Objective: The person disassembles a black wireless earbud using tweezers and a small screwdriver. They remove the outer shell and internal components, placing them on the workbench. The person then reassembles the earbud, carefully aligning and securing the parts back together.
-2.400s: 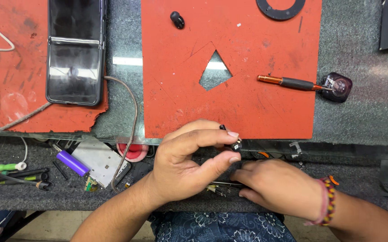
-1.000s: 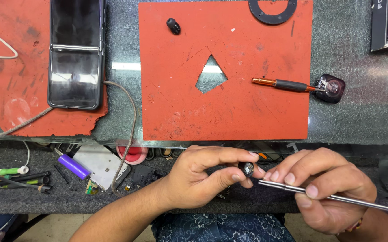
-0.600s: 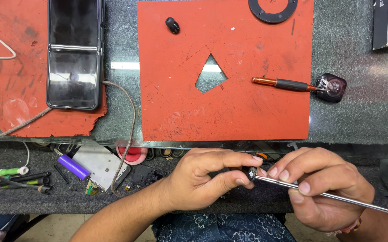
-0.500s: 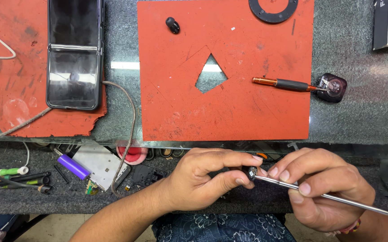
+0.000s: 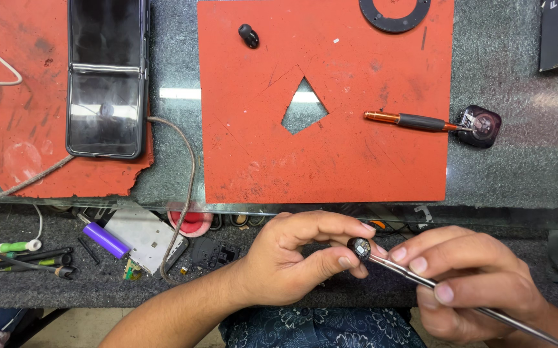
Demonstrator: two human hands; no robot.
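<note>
Small round dark component (image 5: 359,247) with a bit of circuit showing on its face sits pinched between the thumb and fingertips of the left hand (image 5: 292,264), held up just in front of the workbench's lower shelf. Grip looks snug, fingers curled tight around it, thumb pressing from below. The right hand (image 5: 475,283) is closed around a long thin silver metal tool (image 5: 433,283), held like a pen, with its tip touching the component's edge. Can't tell whether the tip is tweezers or a probe, it's too small to make out.

Up on the grey speckled worktop (image 5: 517,167) there's a big red rubber mat (image 5: 330,148) with a triangle cut out of it. A little black earbud (image 5: 249,35) lies near its top edge, and an orange-and-black precision screwdriver (image 5: 414,121) lies on its right side, tip pointing at a small dark square case (image 5: 479,126) just off the mat. A black ring (image 5: 395,11) sits at the top edge. Off to the left, a black folding phone (image 5: 106,77) lies on another torn red mat (image 5: 15,129). On the lower shelf, left of the hands: a purple cylinder (image 5: 105,240), a silver metal plate (image 5: 147,237), a red round cap (image 5: 191,222).
</note>
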